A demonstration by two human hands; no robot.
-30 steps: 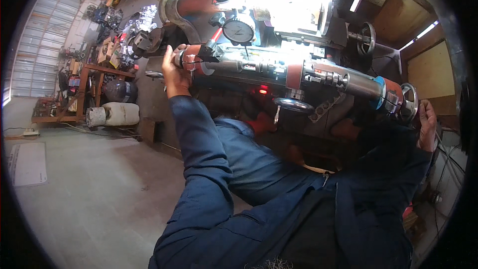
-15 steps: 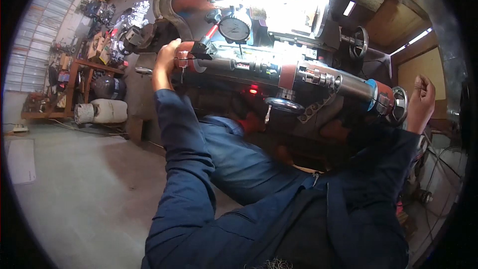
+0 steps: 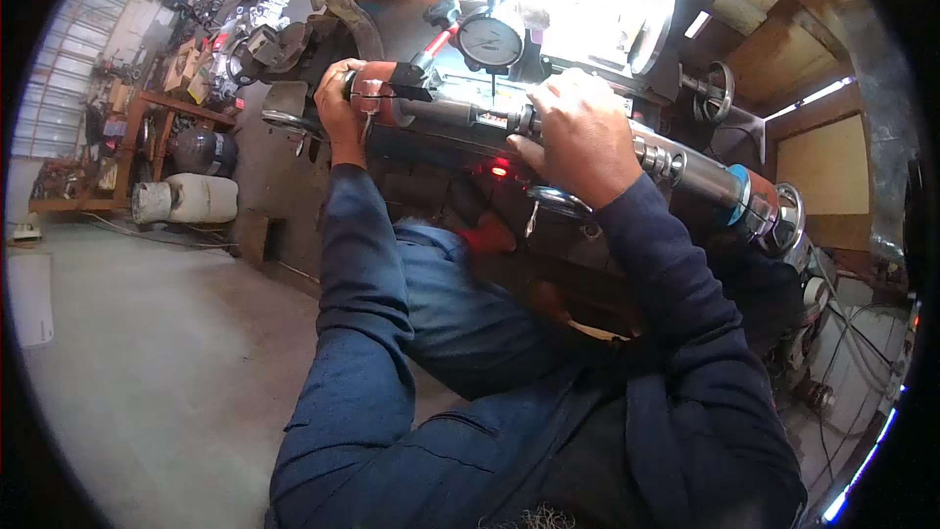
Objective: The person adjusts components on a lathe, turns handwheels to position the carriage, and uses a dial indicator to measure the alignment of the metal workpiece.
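A shaft with several collars or lobes [image 3: 654, 155] runs crosswise on a machine, held between metal cylinders. My right hand [image 3: 590, 133] lies over its middle, thumb on the near side and fingers on the far side, closed around it; the hand hides that stretch. At the machine's left end, my left hand [image 3: 340, 110] curls round the outer end of a red housing [image 3: 377, 93]; what its fingertips touch is hidden. A round dial gauge [image 3: 492, 40] on a red-handled arm [image 3: 438, 45] stands above the shaft, its thin stem pointing down at it, left of my right hand.
Below my right wrist is a chrome handwheel [image 3: 558, 200] with a crank handle. Another handwheel [image 3: 791, 219] sits at the right end. A bright lamp glares over the machine. On the left floor are a pale gas cylinder [image 3: 204, 198] and a rusty metal frame [image 3: 134, 152].
My right hand has moved left from beside the right-end handwheel onto the middle of the shaft. My left hand stays at the red housing. The view has shifted slightly.
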